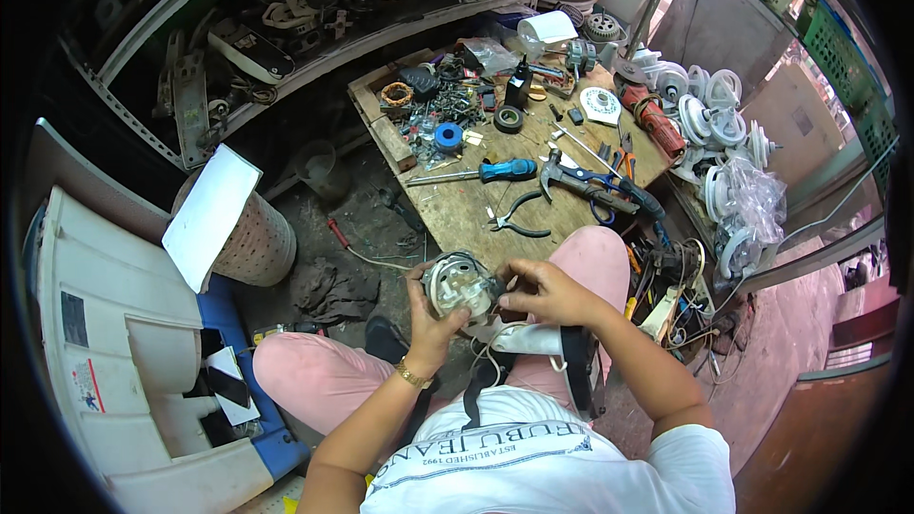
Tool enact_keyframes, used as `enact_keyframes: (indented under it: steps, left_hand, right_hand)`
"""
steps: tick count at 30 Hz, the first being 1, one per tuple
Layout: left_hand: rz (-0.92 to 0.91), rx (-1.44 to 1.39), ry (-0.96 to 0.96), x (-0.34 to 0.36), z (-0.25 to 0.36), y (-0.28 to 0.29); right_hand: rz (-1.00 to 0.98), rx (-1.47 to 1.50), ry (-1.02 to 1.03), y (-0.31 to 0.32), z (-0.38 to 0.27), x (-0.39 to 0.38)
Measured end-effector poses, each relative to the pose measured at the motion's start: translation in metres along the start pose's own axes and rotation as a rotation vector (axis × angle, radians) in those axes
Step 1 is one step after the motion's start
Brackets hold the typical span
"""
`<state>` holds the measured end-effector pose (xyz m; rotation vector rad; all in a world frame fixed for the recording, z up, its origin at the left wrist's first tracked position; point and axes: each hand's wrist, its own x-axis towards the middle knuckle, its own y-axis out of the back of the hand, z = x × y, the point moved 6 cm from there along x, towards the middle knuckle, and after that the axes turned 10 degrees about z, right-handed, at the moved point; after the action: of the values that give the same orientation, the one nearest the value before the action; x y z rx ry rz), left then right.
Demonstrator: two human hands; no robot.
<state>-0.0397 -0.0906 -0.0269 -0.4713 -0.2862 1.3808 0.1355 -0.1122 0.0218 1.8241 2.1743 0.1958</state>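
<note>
My left hand (430, 326) is wrapped around a round fan motor (455, 287) with a pale plastic gear housing and wires about its rim, held above my lap. Against the motor's right edge, the bent fingers of my right hand (543, 291) are pinched together. What sits between those fingertips is too small and dark to make out. Below the motor, a white plastic fan part (528, 339) rests on my lap, with a white cord looping beside it.
Ahead is a low wooden table (447, 214) bearing a blue-handled screwdriver (507, 169), black pliers (520, 216), a hammer (586, 186), black tape (508, 119) and loose screws. A red grinder (659, 124) lies at its right. White plastic parts (728, 124) pile beyond; a perforated bin (255, 240) stands left.
</note>
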Motion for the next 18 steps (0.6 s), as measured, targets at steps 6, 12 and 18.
enact_keyframes:
  steps: [6,12,18]
  left_hand:
    - [0.149,0.119,0.06,0.015,-0.035,-0.008]
    - [0.244,0.656,0.038,0.028,-0.031,-0.019]
    - [0.157,0.923,-0.034,0.039,-0.025,-0.029]
  right_hand:
    - [0.064,0.419,-0.237,0.017,0.048,0.019]
    - [0.192,0.545,-0.424,0.038,0.077,0.043]
    - [0.207,0.429,-0.305,0.06,0.078,0.089]
